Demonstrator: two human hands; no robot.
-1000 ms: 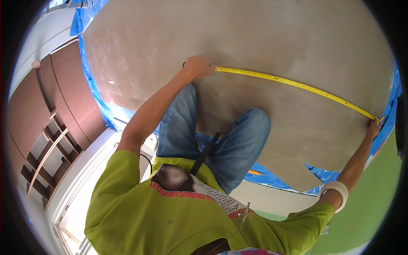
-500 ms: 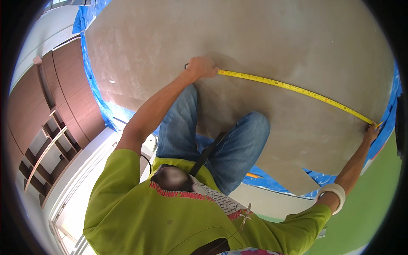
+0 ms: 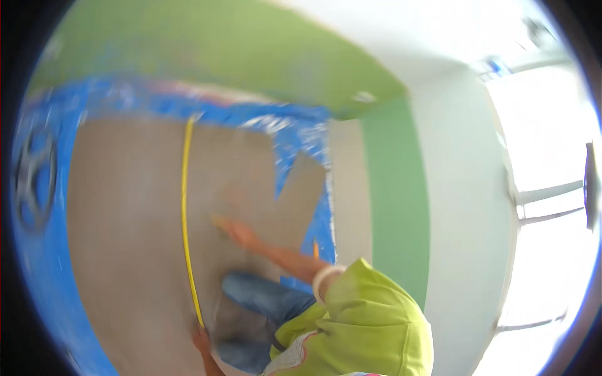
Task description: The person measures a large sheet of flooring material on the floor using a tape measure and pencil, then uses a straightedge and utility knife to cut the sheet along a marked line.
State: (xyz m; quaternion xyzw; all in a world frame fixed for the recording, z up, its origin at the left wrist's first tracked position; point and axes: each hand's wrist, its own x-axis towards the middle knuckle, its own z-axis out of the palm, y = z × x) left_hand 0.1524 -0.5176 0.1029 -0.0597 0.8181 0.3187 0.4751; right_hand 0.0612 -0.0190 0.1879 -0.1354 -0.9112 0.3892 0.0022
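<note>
A yellow tape measure blade (image 3: 185,207) lies stretched across a large flat brown-grey sheet (image 3: 125,207), reaching the blue plastic at its far edge. My left hand (image 3: 201,341) is closed at the blade's near end, low in the view; the tape's case is hidden in it. To the right of the blade, apart from it, my right hand (image 3: 241,235) hovers over the sheet. Its fingers are closed on a short yellow stick (image 3: 218,220), pencil-like but smeared by motion. My bent knees (image 3: 263,297) in jeans rest close to the sheet's near side.
Blue plastic film (image 3: 53,250) borders the sheet. A cut, angled piece of sheet (image 3: 304,188) lies at the right, near an orange object (image 3: 316,249) on the film. A dark round frame (image 3: 36,178) stands far left. A green wall (image 3: 251,50) rises beyond.
The view has swung round to the right. My right hand has left the tape's far end and come back toward me with the yellow stick. My left hand stays at the near end.
</note>
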